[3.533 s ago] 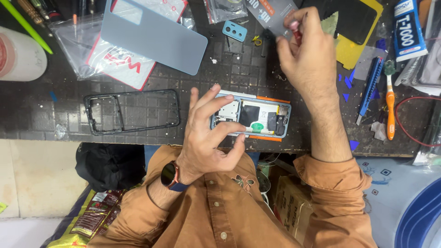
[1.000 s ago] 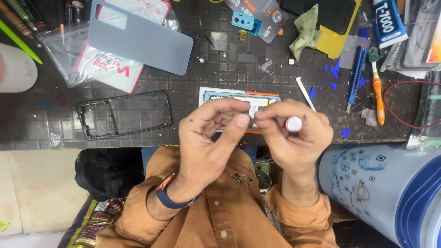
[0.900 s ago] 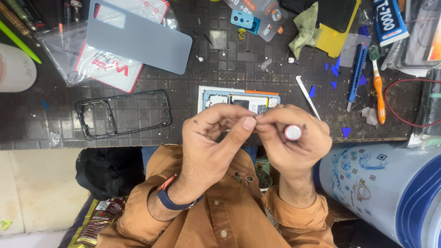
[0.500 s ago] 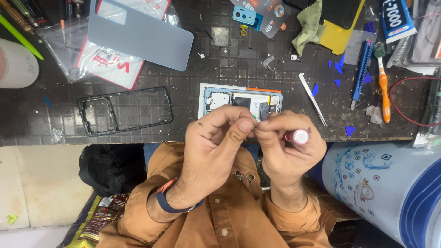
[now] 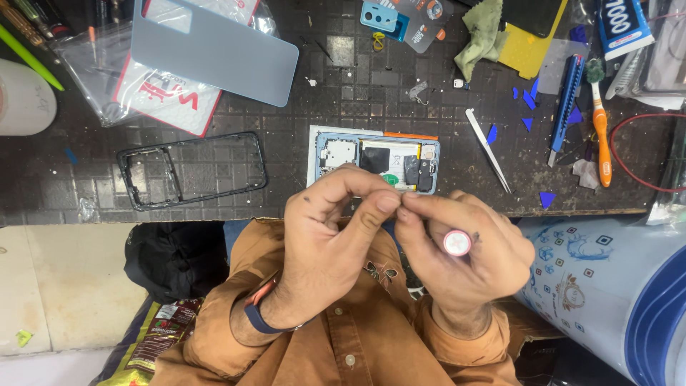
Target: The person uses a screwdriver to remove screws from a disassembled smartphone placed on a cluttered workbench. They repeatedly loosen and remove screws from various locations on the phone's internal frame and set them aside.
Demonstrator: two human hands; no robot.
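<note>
Phone (image 5: pixel 375 159), opened with its insides showing, lies flat on the dark table (image 5: pixel 300 186) just beyond both hands. Beside it sits an empty black frame (image 5: pixel 191 170). Left hand (image 5: pixel 332 239) pinches fingertips against the right hand (image 5: pixel 464 250), which is curled around a small round-capped tool (image 5: pixel 457 243). Whatever sits between the fingertips is too small to tell.

This is a phone repair workshop, seen at a dark, worn workbench (image 5: pixel 214 207). An opened smartphone (image 5: pixel 376 157) with its circuit boards bare lies near the bench's front edge, a black phone frame (image 5: pixel 191 170) to its left and a grey back cover (image 5: pixel 214 48) toward the far left corner. Tweezers (image 5: pixel 488 150), a toothbrush (image 5: pixel 600 121), a glue tube (image 5: pixel 620 25) and a blue prying tool (image 5: pixel 566 100) crowd the right end.
</note>
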